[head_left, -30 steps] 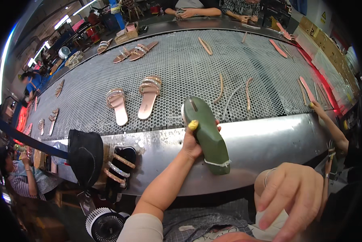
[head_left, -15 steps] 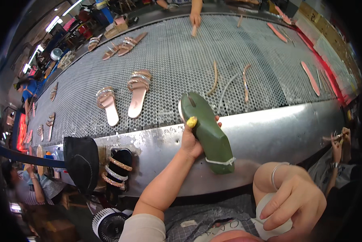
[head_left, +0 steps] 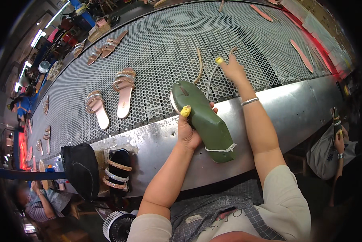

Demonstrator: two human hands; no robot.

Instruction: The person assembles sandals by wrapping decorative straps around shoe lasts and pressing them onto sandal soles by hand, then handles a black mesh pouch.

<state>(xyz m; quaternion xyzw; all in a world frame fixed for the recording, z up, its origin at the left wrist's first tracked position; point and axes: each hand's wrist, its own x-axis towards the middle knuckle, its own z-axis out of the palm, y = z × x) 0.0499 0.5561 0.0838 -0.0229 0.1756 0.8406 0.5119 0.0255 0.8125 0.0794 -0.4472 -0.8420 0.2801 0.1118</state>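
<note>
My left hand (head_left: 187,131) is closed round a green shoe last (head_left: 207,121), held tilted above the metal table edge. A yellow covering wraps its thumb. The last has a slot near its upper end, white cord tied round its lower end, and a pale sole edge along its left side. My right hand (head_left: 234,70) is stretched over the mesh belt, its yellow-wrapped thumb apart from the fingers. It is at a brown strap (head_left: 233,50), mostly hidden by the hand; I cannot tell whether they touch. Left of it lie a clear strip (head_left: 211,78) and a tan strap (head_left: 199,66).
Pink sandals with glittery straps (head_left: 124,90) stand on the mesh belt (head_left: 160,60), left of centre. A black sandal (head_left: 118,171) and black bag (head_left: 80,171) are at the near left, above a fan (head_left: 119,226). Pink insoles (head_left: 301,55) lie right. Co-workers sit at both sides.
My right hand has gone from near my body out over the belt to the brown strap. My left hand keeps hold of the shoe last. The view has shifted slightly.
</note>
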